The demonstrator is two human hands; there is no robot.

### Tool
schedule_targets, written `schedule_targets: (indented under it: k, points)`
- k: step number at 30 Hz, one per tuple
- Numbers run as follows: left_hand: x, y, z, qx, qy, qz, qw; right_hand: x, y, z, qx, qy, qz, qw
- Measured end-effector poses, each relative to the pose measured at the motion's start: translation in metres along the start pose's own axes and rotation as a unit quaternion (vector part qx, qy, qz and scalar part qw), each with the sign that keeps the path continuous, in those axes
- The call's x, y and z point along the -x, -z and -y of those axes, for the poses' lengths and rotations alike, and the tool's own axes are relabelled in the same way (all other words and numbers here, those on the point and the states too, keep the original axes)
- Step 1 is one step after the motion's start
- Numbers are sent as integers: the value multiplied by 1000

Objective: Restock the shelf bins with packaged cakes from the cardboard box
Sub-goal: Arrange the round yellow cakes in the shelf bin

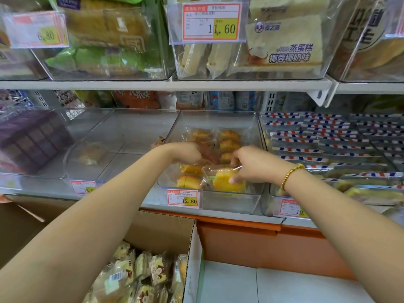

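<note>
Shop shelving carries a clear bin (229, 204) where the right hand (251, 166) pinches a wrapped yellow cake (225, 184) into the front, the left hand (188, 153) beside it, grip unreadable; next probably release, then the cardboard box (166, 232).

A clear shelf bin (231, 204) on the lower shelf is partly filled with golden cakes (228, 136) in clear wrappers, laid in rows; one yellow wrapped cake (218, 185) is held tilted at its front. The open cardboard box (166, 228) is set below the shelf; packaged cakes (131, 278) are heaped inside it.
</note>
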State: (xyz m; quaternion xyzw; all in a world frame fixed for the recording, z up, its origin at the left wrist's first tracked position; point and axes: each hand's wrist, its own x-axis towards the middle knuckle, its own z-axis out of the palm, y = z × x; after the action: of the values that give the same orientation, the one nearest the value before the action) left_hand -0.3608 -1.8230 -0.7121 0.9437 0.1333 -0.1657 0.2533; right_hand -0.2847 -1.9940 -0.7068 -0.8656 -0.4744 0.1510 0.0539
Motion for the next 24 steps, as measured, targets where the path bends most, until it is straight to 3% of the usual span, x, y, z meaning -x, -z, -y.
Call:
schedule_targets:
  k: [7,11,14,19,24]
  points:
    - [1,-5,-2,7,-8,15,1000,-4,-19,-1,84,-10,11,996]
    - [6,-12,-5,-4,-11,20,1000,-3,-30,1,143,-3,-52,988]
    - [8,-20,-8,-30,-3,3,1000,1,-38,3,147,61,-102,982]
    - [16,-27,-5,-21,8,-15,1000,16,-41,11,166,78,-29,983]
    - [26,-39,-10,-35,-9,-25,999,20,-52,19,208,75,-22,975]
